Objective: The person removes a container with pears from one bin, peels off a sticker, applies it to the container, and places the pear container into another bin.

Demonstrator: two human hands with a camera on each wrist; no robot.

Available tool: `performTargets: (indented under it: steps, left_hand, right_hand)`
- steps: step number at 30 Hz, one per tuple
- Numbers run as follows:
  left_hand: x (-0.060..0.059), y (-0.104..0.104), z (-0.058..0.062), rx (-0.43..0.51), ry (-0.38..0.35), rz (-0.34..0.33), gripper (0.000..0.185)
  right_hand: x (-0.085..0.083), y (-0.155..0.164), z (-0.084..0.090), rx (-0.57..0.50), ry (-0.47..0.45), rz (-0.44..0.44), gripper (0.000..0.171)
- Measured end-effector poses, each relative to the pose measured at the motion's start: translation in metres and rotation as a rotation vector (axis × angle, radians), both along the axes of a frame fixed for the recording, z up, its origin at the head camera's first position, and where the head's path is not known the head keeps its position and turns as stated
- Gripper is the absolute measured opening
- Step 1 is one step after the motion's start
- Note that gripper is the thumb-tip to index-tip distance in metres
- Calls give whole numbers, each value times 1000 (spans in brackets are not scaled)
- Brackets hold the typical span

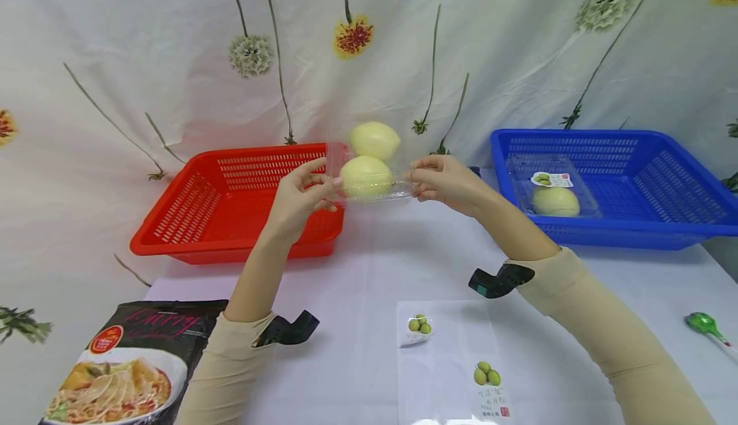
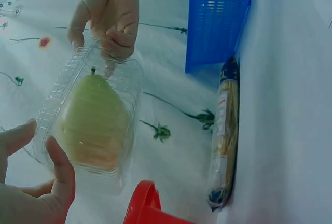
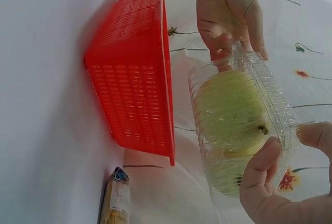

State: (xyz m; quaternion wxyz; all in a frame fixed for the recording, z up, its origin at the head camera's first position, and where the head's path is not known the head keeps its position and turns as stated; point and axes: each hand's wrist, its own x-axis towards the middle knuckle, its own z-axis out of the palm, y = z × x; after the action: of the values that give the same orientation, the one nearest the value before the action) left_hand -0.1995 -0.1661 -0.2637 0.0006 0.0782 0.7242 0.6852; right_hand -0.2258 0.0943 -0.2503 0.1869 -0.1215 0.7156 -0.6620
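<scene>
left hand (image 1: 300, 195) pinches one end of clamshell (image 1: 369, 172), right hand (image 1: 444, 183) pinches the other, box raised level between them over tabletop (image 1: 369, 265) | two-ended grip steadies the pears (image 1: 366, 176) inside | red basket (image 1: 230, 204) behind left hand, blue basket (image 1: 628, 188) beyond right | lid catch unclear

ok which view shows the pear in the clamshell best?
Left wrist: the pear fills the clear clamshell, stem visible. Right wrist shows it through ribbed plastic. Head shows it small, mirrored in the lid, between both hands.
</scene>
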Motion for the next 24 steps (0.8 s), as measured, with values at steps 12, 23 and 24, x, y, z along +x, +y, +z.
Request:
performTargets:
  steps: [12,23,24]
  left_hand:
    - [-4,42,-16,24,-13,-181,62]
    - [1,65,-38,-324,-64,-238,72]
    - [2,67,-40,-344,-81,-239,74]
  right_hand:
    - [19,50,-17,38,14,-92,41]
    - [33,68,-55,136,-2,-86,57]
    - [35,69,-59,134,-8,-83,58]
